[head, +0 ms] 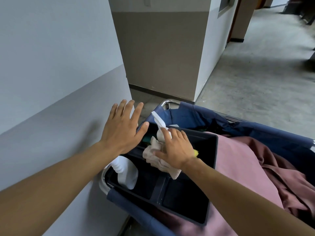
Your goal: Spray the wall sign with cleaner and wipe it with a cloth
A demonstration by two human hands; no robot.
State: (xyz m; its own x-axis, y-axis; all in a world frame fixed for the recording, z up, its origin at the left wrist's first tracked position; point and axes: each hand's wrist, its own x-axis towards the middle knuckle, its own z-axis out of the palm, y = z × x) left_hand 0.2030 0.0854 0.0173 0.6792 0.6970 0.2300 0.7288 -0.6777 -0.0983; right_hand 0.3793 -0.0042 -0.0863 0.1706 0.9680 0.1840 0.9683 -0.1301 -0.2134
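A white spray bottle (pixel 160 128) stands in a black caddy (pixel 204 167) on a cart, its trigger head pointing up and left. A crumpled beige cloth (pixel 153 155) lies draped over the caddy's divider beside the bottle. My right hand (pixel 177 149) rests on both, with fingers curled over the bottle's neck and thumb pressed on the cloth. My left hand (pixel 122 132) hovers flat with fingers spread over the caddy's left edge, holding nothing. No wall sign is in view.
A second white bottle (pixel 127 172) sits in the caddy's left compartment. The blue fabric cart (pixel 255 128) holds pink and maroon linens (pixel 255 167). A two-tone wall (pixel 51 82) runs close on the left. A pillar corner (pixel 163 57) stands ahead, and the corridor floor (pixel 264 82) opens to the right.
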